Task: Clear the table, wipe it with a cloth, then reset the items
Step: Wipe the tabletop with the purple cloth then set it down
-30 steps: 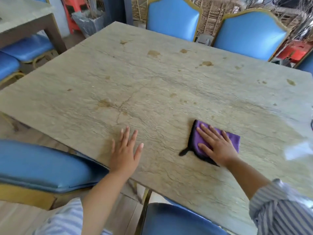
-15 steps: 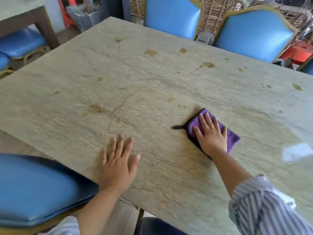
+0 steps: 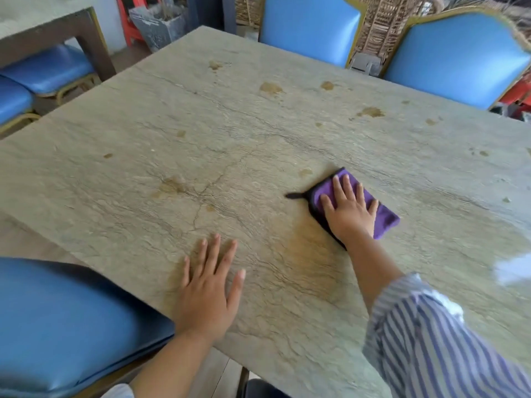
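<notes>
Over the last second the purple cloth has been pushed away from the near edge of the table toward its middle, so the wiping stage is judged to be under way, with brownish spots toward the far edge not yet reached. The cloth lies flat beneath the right hand; its fingers are spread and pressed on it, not curled around it. The left hand is laid open-palmed near the near edge, holding nothing.

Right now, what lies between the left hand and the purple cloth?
Only bare table in the head view, between left hand and purple cloth.
</notes>
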